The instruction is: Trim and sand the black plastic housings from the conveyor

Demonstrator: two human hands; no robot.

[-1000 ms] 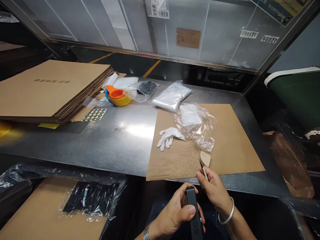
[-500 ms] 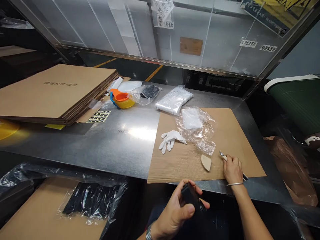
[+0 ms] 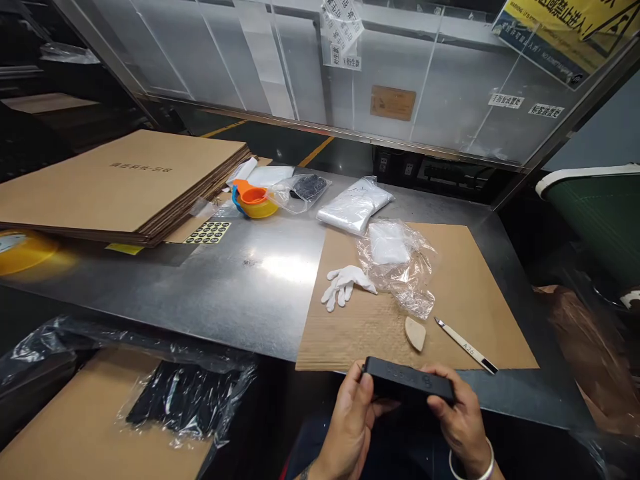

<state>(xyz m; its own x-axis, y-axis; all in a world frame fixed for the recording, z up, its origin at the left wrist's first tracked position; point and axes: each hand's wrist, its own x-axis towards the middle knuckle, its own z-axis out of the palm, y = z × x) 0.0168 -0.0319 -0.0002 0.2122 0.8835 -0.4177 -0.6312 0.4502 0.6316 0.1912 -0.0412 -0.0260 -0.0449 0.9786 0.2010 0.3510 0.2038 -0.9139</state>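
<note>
Hands, left [image 3: 350, 427] and right [image 3: 457, 420], gripping opposite ends of a slim black rectangular plastic device [image 3: 407, 387], holding it level just below the brown cardboard sheet [image 3: 465, 280]. Probably inspecting; next, likely needing careful turning.

1. The left hand [image 3: 350, 427] is bare, ungloved, with short, unpainted nails on the fingers that show.
2. A metal watch band [image 3: 303, 473], grey and linked, sits at the left wrist; only a sliver shows at the bottom edge of the head view.
3. The right hand [image 3: 457, 420] is likewise bare and ungloved.
4. A thin, smooth silver bangle [image 3: 475, 467] circles the right wrist, plain and without stones or markings.
5. Both forearms are uncovered; no sleeve reaches the wrists.
6. Dark blue clothing [image 3: 320, 443] shows below and between the hands, its cut too dim to tell.
</note>
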